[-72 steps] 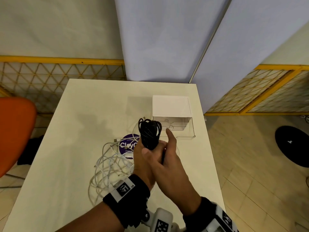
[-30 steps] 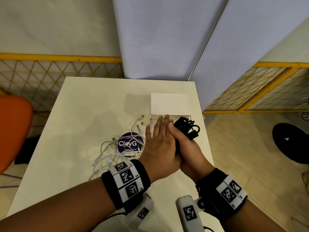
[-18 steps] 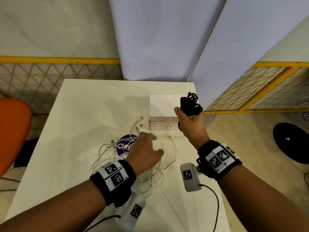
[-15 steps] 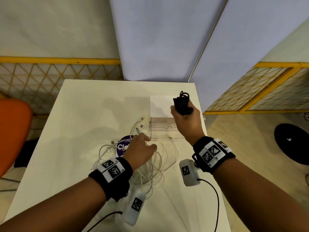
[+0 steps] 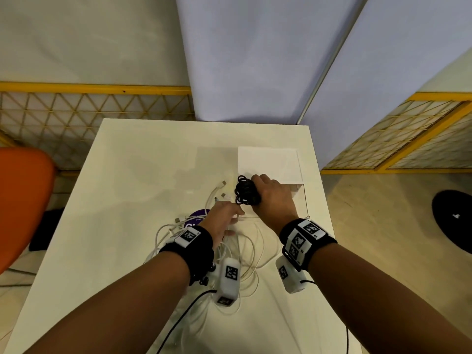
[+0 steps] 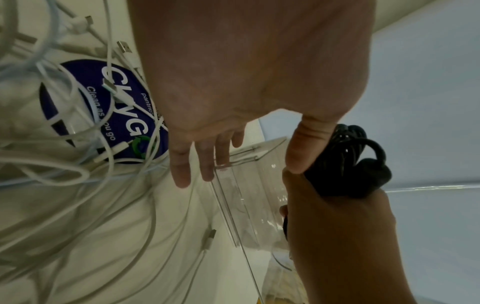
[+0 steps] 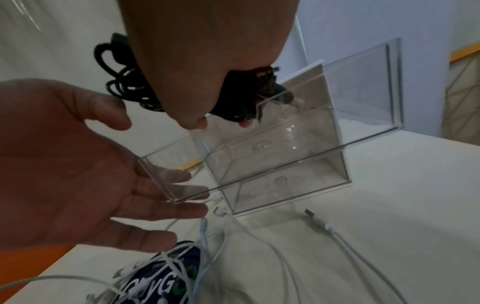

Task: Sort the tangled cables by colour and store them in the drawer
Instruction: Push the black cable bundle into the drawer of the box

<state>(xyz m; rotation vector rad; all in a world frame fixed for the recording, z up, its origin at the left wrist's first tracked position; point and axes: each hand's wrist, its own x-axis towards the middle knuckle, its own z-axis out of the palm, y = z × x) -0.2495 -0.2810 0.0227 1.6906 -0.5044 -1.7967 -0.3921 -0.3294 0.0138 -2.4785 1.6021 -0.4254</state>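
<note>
1. Table (image 5: 122, 226): white top. Clear acrylic drawer unit (image 5: 268, 162) sits far-right on it, top drawer (image 7: 259, 164) pulled out toward me, looks empty.
2. White cables (image 5: 245, 254): loose tangle near-centre, spread over a purple round sticker (image 6: 85, 82), USB ends fanned toward the unit. Not sorted yet.
3. Black cable bundle (image 5: 246, 192): coiled tight, held above the drawer's left-front edge, not in yet. Long axis runs roughly away from me in head view, loops sticking out the far end, plug end on the drawer side per right wrist cam.
4. Right hand (image 5: 273, 198): fist wrapped round the bundle's middle.
5. Left hand (image 5: 224, 218): flat, fingers (image 6: 205, 164) straight, tips at the drawer's front-left corner, holding nothing. Looks like it's steadying the drawer.
6. Handling, my read: bundle is light, soft, springy, so it'll uncoil if let go early. Keep the mid-wrap grip, lay it lengthwise in the drawer. Acrylic is slick and light, unit may slide.
</note>
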